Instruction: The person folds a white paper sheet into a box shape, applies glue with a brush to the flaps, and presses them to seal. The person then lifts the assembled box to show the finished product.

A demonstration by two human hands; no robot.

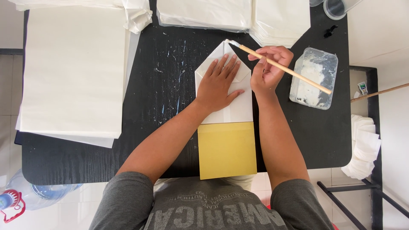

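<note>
Fingers of the right hand (267, 68) pinch a glue brush (279, 66) at the folded paper's (232, 108) tip, left hand (219, 83) spread flat holding it.

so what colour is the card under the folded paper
Mustard yellow card, seen in the head view.

Two hands are counted: one left hand (219, 83) and one right hand (267, 68). One wooden-handled brush (281, 67) is seen. One folded white paper piece (238, 108) and one yellow card (227, 150) are recorded. One clear plastic tub of white paste (314, 78) is noted. Four stacks of white paper are counted: one large (72, 72), two at the far edge (204, 13) (281, 21), one lower right (362, 149). One water jug (34, 194) and two clear cups (338, 7) (315, 2) are seen.
</note>
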